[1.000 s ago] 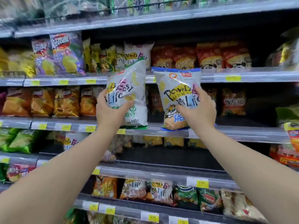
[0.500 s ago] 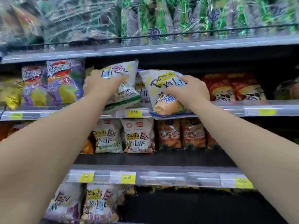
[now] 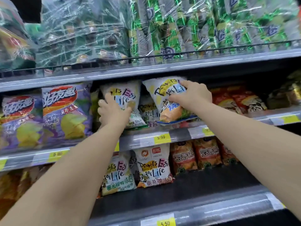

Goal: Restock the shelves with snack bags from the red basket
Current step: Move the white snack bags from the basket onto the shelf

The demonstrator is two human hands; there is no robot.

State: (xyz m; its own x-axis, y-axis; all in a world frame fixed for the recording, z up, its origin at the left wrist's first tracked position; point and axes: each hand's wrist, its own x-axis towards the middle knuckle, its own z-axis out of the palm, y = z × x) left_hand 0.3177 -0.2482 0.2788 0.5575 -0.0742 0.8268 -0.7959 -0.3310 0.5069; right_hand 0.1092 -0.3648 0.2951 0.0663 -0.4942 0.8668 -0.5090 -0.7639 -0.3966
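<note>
Lwr white bag (image 3: 153,170) is showing "Powers Easy for Life"; yel. shelf tag (image 3: 162,137) is reading 5.50, btm tag (image 3: 165,223) too.

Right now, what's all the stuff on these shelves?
held bags: two, white, middle shelf
purple bags: two, purple, middle shelf, left
red bags: at least two, red, middle shelf, right
green packs: many, green, top shelf
white bags: two, white, lower shelf
orange bags: about three, orange, lower shelf
price tags: several, yellow, shelf edges
left hand: one, grips a held bag
right hand: one, grips a held bag
</note>
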